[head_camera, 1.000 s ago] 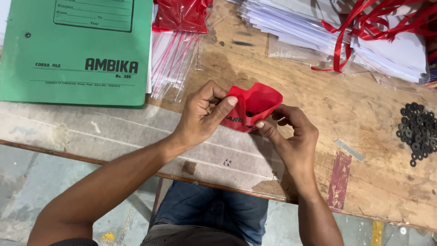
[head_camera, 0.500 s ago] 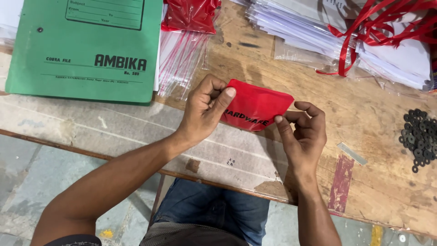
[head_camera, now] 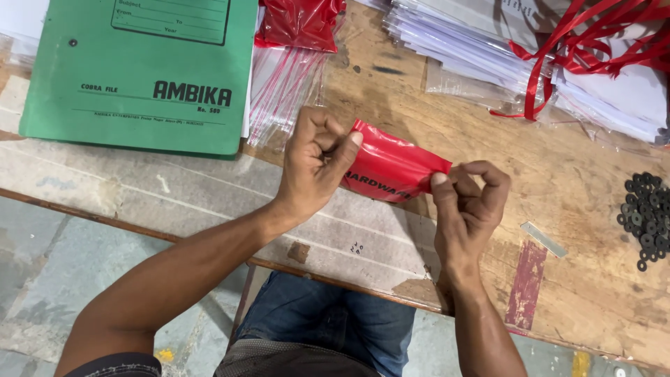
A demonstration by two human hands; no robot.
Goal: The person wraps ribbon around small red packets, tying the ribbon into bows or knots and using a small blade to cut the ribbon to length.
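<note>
A red pouch is held flat just above the bench, pinched at both ends. It is taken as the landmark.

Nearest the camera: blue jeans are seen below the bench's near edge, which runs slantwise under the pouch, lower toward the right. A strip of bare, worn wood is left between pouch and that edge.

Left hand: fingers curled together, thumb clamped on the pouch's left end, near its upper corner. Right hand: thumb and forefinger pressed shut on the pouch's right end, other fingers curled in. The pouch's top edge is seen straight; its lower edge is partly hidden by the hands.

Right of the pouch and near the front edge, a dark red patch and a small pale strip are noted on the wood, with open bench around them. Farther right, a heap of black washers lies at the picture's border, well apart from the pouch.

Left of the pouch, a green file is laid flat, its near edge well back from the bench front. Between file and pouch, clear bags with red seal lines are fanned out, just beyond the left hand.

Beyond the pouch: bare wood, then a pile of red pouches on the clear bags, and up right a stack of white packets with red ribbon draped over it.
</note>
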